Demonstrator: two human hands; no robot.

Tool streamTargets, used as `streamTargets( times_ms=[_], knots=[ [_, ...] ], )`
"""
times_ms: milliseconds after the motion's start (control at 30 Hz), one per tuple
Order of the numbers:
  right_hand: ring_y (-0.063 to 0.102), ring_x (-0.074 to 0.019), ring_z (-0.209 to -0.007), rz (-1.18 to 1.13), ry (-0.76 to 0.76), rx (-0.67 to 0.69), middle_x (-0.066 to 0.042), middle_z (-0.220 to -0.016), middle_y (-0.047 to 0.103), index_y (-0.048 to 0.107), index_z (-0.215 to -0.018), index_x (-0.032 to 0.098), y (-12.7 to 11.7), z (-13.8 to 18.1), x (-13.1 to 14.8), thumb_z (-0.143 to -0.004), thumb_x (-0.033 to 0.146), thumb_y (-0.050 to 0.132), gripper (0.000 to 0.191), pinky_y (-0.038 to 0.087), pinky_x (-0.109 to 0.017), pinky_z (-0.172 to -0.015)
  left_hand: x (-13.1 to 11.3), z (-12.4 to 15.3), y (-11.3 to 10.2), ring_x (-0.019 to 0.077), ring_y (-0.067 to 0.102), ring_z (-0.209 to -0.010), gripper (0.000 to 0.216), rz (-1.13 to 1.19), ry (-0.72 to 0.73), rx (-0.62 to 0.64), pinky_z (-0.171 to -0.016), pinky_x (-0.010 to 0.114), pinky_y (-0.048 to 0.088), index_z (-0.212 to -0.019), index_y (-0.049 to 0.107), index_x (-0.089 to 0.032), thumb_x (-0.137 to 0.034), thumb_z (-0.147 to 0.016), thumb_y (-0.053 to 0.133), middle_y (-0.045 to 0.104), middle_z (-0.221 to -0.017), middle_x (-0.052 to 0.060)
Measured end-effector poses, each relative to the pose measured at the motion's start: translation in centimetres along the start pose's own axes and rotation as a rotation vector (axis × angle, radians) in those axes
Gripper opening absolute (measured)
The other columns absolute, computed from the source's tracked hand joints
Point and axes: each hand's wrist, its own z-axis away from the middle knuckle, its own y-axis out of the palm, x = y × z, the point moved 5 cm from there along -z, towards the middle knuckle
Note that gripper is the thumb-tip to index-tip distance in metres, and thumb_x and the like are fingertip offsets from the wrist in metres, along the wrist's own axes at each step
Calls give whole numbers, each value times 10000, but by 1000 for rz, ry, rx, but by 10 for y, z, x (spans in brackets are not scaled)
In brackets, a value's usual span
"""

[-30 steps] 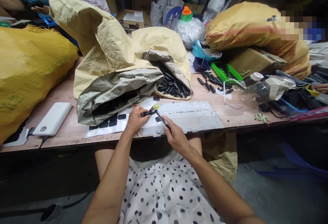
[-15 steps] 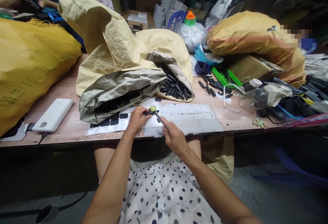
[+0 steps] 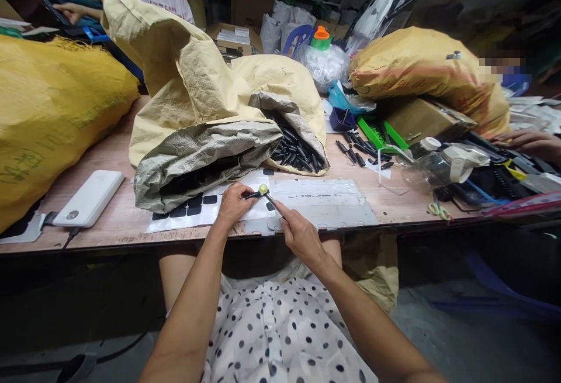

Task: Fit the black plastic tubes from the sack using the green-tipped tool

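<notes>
My left hand pinches a small, slim black part over the table's front edge. Closed around a thin rod-like tool is my right hand; the tool's exact kind is too small to tell. Where the tool's tip meets the black part sits a small round yellow-green piece. Beneath the hands lie a white sheet with black rounded squares and a grey, tape-covered board. Just beyond, an open sack spills into view a heap of black tapered parts.
A second sack mouth gapes behind my left hand. To the left are a white power bank and a yellow sack. Rightward stand a green tray, a clear bottle and scissors. Another person's hand reaches in at far right.
The black part and round piece have turned slightly between my hands, which stay in nearly the same spot. Another person's hand has come in at the far right.
</notes>
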Motion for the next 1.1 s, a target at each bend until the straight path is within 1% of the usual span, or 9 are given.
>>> streamTargets(
  times_ms=[200,333,433,567,733,833,967,1033,1100],
  knots=[
    [674,-214,-1152,-43,-27,-111,-46,-1279,707,536,-1473,306,-8,-20,-11,-1002,221,405,496,579,-341,-960,-4,2,0,169,595,-739,94,-50,0,-6,-732,301,512,-764,727,-219,-185,-677,714,679,-821,1],
    [682,-242,-1032,149,47,-108,-68,-1178,728,619,-1375,273,-11,-49,-41,-961,224,466,444,580,-345,-838,-6,4,2,176,585,-742,121,-98,26,-14,-751,317,517,-793,721,-223,-198,-675,727,656,-823,1],
    [650,-248,-958,271,-8,-55,-78,-1056,721,673,-1286,260,-7,-66,-59,-937,209,495,394,548,-341,-796,-5,5,5,180,583,-746,117,-106,46,-1,-751,320,518,-820,727,-234,-215,-704,724,636,-815,-1],
    [584,-253,-938,336,-119,-89,-96,-1007,660,711,-1208,245,-2,-73,-65,-938,205,503,343,505,-358,-819,-4,4,7,194,597,-804,102,-100,53,8,-785,330,519,-828,731,-238,-216,-729,730,637,-833,5],
    [534,-251,-932,343,-107,-130,-96,-1042,607,713,-1174,244,3,-72,-68,-953,218,482,321,456,-361,-782,-21,17,0,208,609,-880,85,33,112,25,-805,328,515,-836,731,-231,-254,-755,743,671,-871,18],
    [516,-251,-931,350,-92,-118,-94,-1020,605,711,-1152,235,4,-72,-69,-953,229,485,301,438,-360,-783,-39,48,-1,191,620,-839,160,215,99,196,-746,300,508,-921,740,-214,-324,-808,715,703,-885,25],
    [508,-261,-947,350,-75,-113,-101,-1024,609,713,-1120,225,3,-71,-68,-954,236,481,285,434,-371,-794,-43,108,24,146,566,-611,117,332,-31,707,-571,256,438,-844,740,-226,-322,-784,714,653,-671,-29],
    [506,-267,-956,344,-67,-109,-105,-1026,608,712,-1118,226,3,-71,-68,-953,242,482,283,437,-380,-802,-26,126,37,152,557,-573,25,221,-124,716,-537,267,411,-755,720,-239,-254,-738,709,630,-615,-39],
    [502,-274,-965,334,-62,-107,-106,-1031,605,709,-1125,234,3,-71,-67,-951,251,490,280,439,-388,-810,-1,132,48,179,579,-564,34,77,-223,583,-525,292,414,-727,706,-248,-232,-739,679,634,-604,-25]
  ],
)
